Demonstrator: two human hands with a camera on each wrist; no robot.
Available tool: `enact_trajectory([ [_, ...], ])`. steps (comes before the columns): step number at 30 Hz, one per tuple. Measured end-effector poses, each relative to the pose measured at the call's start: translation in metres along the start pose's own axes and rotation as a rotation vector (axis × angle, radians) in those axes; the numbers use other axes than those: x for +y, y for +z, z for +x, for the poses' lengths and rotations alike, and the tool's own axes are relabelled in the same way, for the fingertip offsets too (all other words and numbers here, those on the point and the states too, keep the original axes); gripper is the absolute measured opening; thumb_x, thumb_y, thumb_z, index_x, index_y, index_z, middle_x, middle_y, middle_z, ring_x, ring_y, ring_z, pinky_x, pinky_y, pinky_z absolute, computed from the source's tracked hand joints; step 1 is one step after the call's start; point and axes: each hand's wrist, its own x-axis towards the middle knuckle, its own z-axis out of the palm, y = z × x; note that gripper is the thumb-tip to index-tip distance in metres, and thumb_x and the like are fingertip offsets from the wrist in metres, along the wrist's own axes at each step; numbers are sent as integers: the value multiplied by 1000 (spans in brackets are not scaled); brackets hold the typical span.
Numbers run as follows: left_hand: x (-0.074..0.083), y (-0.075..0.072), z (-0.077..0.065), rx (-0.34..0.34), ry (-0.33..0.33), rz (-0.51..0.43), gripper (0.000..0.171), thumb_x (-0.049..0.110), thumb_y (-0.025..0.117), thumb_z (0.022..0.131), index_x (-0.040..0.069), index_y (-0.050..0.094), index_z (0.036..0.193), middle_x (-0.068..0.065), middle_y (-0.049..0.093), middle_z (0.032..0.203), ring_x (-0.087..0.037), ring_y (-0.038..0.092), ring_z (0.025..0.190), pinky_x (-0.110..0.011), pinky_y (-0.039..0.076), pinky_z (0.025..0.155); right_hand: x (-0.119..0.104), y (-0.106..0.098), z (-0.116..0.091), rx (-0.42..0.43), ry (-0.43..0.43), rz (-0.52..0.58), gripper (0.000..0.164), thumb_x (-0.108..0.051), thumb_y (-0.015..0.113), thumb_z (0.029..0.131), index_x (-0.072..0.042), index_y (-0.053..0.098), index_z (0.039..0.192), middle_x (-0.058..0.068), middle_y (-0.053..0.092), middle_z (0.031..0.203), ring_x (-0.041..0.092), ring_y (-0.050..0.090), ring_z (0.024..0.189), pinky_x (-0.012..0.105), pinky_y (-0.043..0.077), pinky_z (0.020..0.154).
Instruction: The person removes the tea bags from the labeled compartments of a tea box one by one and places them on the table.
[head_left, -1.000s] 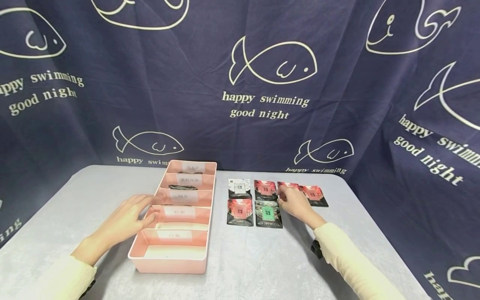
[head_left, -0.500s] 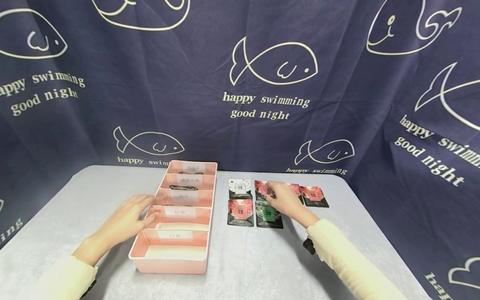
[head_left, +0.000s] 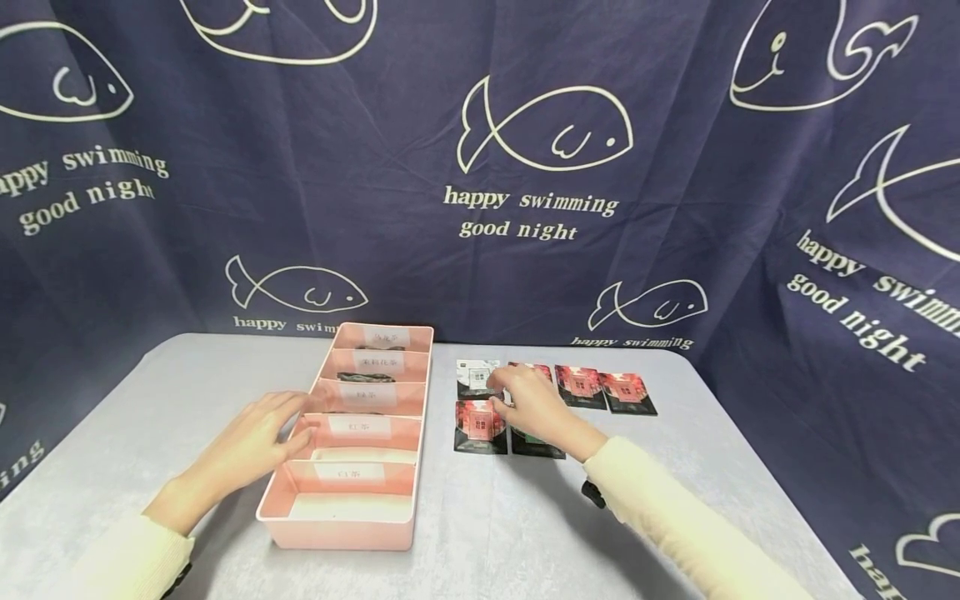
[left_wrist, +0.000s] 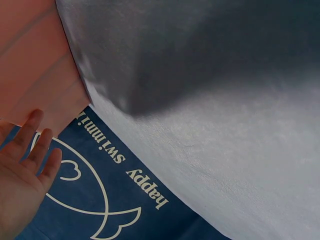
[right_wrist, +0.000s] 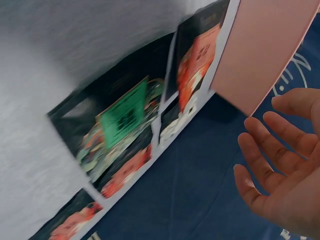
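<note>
My left hand [head_left: 251, 433] is at the left side of a long pink divided box [head_left: 337, 533], its thumb and fingertips right at the rim. In the left wrist view its fingers look extended beside the pink wall. My right hand [head_left: 536, 404] hovers over the tea packets, relaxed, with nothing in its fingers. Its fingertips overlap the white-and-black packet [head_left: 472, 375] in the head view. Below them lies a red-and-black packet [head_left: 480, 429]. A green-labelled packet [right_wrist: 122, 117], partly hidden by the hand in the head view, shows fully in the right wrist view.
Two red packets [head_left: 581, 387] [head_left: 628, 393] lie farther right; another red one [head_left: 536, 367] is mostly covered by the right hand. Dark packets [head_left: 365, 377] sit in the box's rear compartments, which carry paper labels [head_left: 378, 363]. A navy fish-print curtain [head_left: 525, 275] stands behind the grey table [head_left: 487, 525].
My right hand has moved left across the packets, from the right-hand red ones to the white one. My left hand has stayed at the box. The packets lie where they were.
</note>
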Motion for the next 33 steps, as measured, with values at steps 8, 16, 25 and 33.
enact_trajectory([
  [8, 0, 1, 0, 6, 2, 0, 42, 28, 61, 84, 1, 58, 115, -16, 60, 115, -37, 52, 111, -52, 39, 94, -22, 2, 11, -17, -85, -24, 14, -16, 65, 80, -13, 63, 93, 0, 67, 92, 20, 59, 88, 39, 49, 79],
  [16, 1, 0, 0, 7, 6, -3, 41, 28, 61, 83, 3, 58, 115, -15, 60, 115, -37, 52, 111, -52, 39, 94, -41, 0, 23, -24, -167, -30, 14, -20, 62, 84, -15, 63, 96, -2, 66, 96, 18, 57, 90, 42, 48, 81],
  [25, 2, -1, 0, 2, 0, -8, 39, 29, 62, 83, 5, 59, 115, -14, 60, 115, -37, 52, 111, -53, 39, 94, -60, 2, 37, -70, -273, -66, 16, -22, 60, 84, -14, 62, 98, -4, 65, 97, 15, 57, 89, 33, 48, 75],
  [33, 2, -1, 0, -8, -4, -7, 40, 29, 61, 84, 5, 58, 115, -15, 60, 117, -37, 52, 111, -54, 39, 94, -77, 7, 47, -138, -320, -71, 26, -23, 59, 84, -13, 60, 109, -4, 63, 103, 14, 55, 96, 31, 46, 78],
])
